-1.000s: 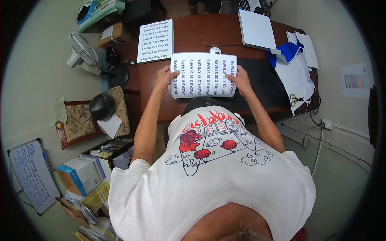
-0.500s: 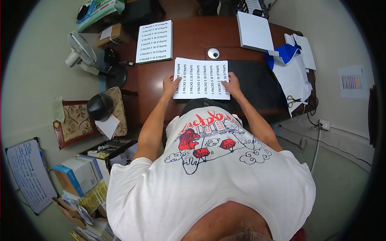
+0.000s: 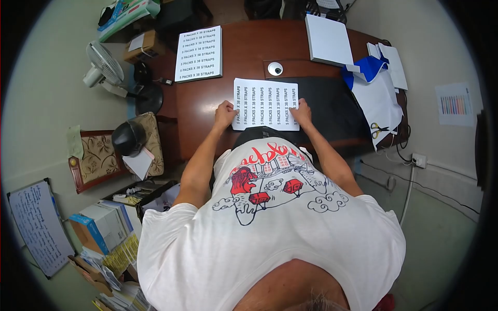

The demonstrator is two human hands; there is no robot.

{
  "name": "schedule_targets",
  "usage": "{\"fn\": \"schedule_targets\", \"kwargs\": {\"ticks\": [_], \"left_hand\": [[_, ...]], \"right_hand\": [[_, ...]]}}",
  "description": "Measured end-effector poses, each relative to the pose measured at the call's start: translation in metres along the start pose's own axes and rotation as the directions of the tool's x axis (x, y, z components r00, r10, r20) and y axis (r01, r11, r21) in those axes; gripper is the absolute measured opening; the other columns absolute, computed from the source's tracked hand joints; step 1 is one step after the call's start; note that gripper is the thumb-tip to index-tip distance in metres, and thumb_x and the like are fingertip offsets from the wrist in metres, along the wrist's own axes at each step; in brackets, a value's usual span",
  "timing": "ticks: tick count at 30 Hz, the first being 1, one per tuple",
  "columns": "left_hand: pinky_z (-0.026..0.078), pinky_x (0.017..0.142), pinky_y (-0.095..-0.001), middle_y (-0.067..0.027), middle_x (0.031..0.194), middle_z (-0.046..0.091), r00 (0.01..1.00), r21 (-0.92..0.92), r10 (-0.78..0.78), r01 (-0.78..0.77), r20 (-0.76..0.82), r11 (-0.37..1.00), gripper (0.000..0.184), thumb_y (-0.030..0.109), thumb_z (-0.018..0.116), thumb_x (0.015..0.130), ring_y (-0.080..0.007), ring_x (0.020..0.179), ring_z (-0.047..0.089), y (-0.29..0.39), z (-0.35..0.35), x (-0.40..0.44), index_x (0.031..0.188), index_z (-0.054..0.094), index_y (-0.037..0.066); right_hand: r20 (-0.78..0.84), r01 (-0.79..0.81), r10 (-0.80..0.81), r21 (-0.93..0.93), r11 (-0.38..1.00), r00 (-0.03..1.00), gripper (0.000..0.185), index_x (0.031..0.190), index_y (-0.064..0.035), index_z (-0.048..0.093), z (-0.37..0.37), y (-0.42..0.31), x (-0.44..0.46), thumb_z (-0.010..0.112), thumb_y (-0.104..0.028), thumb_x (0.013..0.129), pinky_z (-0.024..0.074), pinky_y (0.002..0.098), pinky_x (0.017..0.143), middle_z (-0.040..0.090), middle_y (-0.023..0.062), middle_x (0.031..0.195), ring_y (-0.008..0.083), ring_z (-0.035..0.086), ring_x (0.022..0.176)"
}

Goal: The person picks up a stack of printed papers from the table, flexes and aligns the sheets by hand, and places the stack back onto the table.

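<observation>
A: "So, what has changed in your printed sheaf (image 3: 266,103)?"
B: "You have it flatter, and it looks lower, than a second ago, when it bowed; it's now over the desk (image 3: 199,106), near its six o'clock edge. I'd judge the flexing finished and the sheets settling into line."
A: "Your grip?"
B: "Your left hand (image 3: 225,114), just below nine o'clock, pinches one side edge, thumb on top; your right hand (image 3: 301,113), past three, pinches the other likewise. I can't tell whether the sheaf touches the desk."
A: "Farther out?"
B: "You've the black mat (image 3: 327,106) at three, another printed stack (image 3: 198,57) at ten, a blank-topped stack (image 3: 328,40) between one and two."
</observation>
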State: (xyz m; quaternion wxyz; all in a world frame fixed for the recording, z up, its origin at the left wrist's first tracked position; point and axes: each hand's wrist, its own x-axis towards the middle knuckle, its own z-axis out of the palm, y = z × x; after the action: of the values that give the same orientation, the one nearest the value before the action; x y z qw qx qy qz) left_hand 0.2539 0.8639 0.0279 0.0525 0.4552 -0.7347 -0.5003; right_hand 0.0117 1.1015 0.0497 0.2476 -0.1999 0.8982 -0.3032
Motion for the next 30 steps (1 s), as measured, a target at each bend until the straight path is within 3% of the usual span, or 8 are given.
{"fn": "schedule_targets", "kwargs": {"ticks": [6, 12, 13, 16, 17, 21, 26, 30], "left_hand": [[0.056, 0.083, -0.0431, -0.0198, 0.097, 0.073, 0.999, 0.091, 0.035, -0.032, -0.025, 0.995, 0.031, 0.007, 0.068, 0.075, -0.0358, 0.093, 0.072, 0.056, 0.008, -0.015, 0.104, 0.059, 0.001], [0.055, 0.09, -0.0415, -0.0219, 0.11, 0.071, 0.998, 0.042, -0.06, 0.059, 0.034, 0.997, 0.046, 0.007, 0.068, 0.075, -0.0364, 0.102, 0.07, 0.016, 0.0, 0.013, 0.12, 0.059, -0.001], [0.055, 0.09, -0.0409, -0.0215, 0.111, 0.071, 0.996, 0.016, -0.068, 0.067, 0.06, 0.998, 0.047, 0.006, 0.068, 0.076, -0.0359, 0.102, 0.07, 0.008, 0.0, 0.016, 0.121, 0.059, -0.001], [0.055, 0.088, -0.0405, -0.0209, 0.104, 0.072, 0.992, 0.034, -0.065, 0.061, 0.111, 0.998, 0.04, 0.011, 0.071, 0.077, -0.0348, 0.098, 0.071, 0.006, -0.003, 0.015, 0.114, 0.063, -0.001], [0.055, 0.088, -0.0416, -0.0216, 0.102, 0.072, 0.994, 0.099, -0.048, 0.039, 0.094, 0.994, 0.038, 0.013, 0.071, 0.078, -0.036, 0.097, 0.071, 0.019, -0.005, 0.01, 0.112, 0.064, -0.002], [0.055, 0.085, -0.0467, -0.0249, 0.094, 0.071, 0.995, 0.223, 0.1, -0.1, 0.013, 0.97, 0.031, 0.02, 0.071, 0.082, -0.0416, 0.091, 0.07, 0.077, -0.005, -0.01, 0.103, 0.068, -0.002], [0.054, 0.084, -0.0518, -0.0278, 0.095, 0.07, 0.969, 0.346, 0.225, -0.177, -0.102, 0.921, 0.029, 0.02, 0.063, 0.087, -0.0466, 0.092, 0.068, 0.079, 0.003, -0.001, 0.106, 0.069, 0.0], [0.054, 0.085, -0.0528, -0.0287, 0.095, 0.07, 0.969, 0.265, 0.246, -0.247, 0.038, 0.932, 0.037, 0.021, 0.063, 0.088, -0.048, 0.09, 0.068, 0.085, 0.002, -0.006, 0.118, 0.061, -0.001]], "right_hand": [[-0.062, -0.032, 0.024, -0.119, 0.992, 0.998, 0.041, 0.112, -0.002, 0.054, 0.002, -0.017, -0.013, 0.07, -0.015, 0.078, 0.053, 0.0535, 0.087, 0.071, 0.0266, 0.1, 0.0465, 0.068, 0.097], [0.12, 0.004, -0.034, 0.247, 0.969, 0.992, 0.03, 0.094, -0.0015, 0.064, -0.003, 0.014, 0.009, 0.082, -0.02, 0.078, 0.0562, 0.0341, 0.07, 0.073, 0.0145, 0.088, 0.0221, 0.072, 0.077], [0.224, -0.219, 0.139, 0.389, 0.895, 0.965, 0.029, 0.095, -0.0012, 0.065, -0.014, 0.003, 0.001, 0.081, -0.022, 0.081, 0.055, 0.0303, 0.067, 0.072, 0.0118, 0.084, 0.0165, 0.069, 0.072], [0.231, -0.261, 0.189, 0.339, 0.904, 0.955, 0.032, 0.094, -0.001, 0.065, -0.013, 0.007, 0.005, 0.082, -0.024, 0.08, 0.055, 0.0324, 0.068, 0.071, 0.0109, 0.082, 0.0174, 0.068, 0.071], [0.071, -0.004, -0.002, 0.084, 0.996, 0.997, 0.031, 0.095, -0.0019, 0.063, -0.001, 0.016, 0.01, 0.078, -0.025, 0.08, 0.0556, 0.0396, 0.071, 0.071, 0.0135, 0.081, 0.0261, 0.071, 0.075], [-0.082, 0.076, -0.088, -0.142, 0.987, 0.993, 0.029, 0.099, -0.0062, 0.06, 0.003, -0.014, -0.006, 0.069, -0.023, 0.077, 0.0535, 0.0535, 0.079, 0.072, 0.0197, 0.092, 0.0451, 0.069, 0.09], [-0.042, 0.048, -0.052, -0.077, 0.996, 0.998, 0.025, 0.096, -0.0039, 0.06, 0.007, -0.004, -0.001, 0.069, -0.017, 0.077, 0.0532, 0.0481, 0.074, 0.07, 0.0197, 0.089, 0.0411, 0.07, 0.085], [0.005, 0.088, -0.088, -0.086, 0.992, 0.996, 0.026, 0.099, -0.004, 0.062, 0.0, -0.009, -0.002, 0.073, -0.016, 0.078, 0.054, 0.0455, 0.075, 0.071, 0.0174, 0.091, 0.0368, 0.071, 0.086]]}}
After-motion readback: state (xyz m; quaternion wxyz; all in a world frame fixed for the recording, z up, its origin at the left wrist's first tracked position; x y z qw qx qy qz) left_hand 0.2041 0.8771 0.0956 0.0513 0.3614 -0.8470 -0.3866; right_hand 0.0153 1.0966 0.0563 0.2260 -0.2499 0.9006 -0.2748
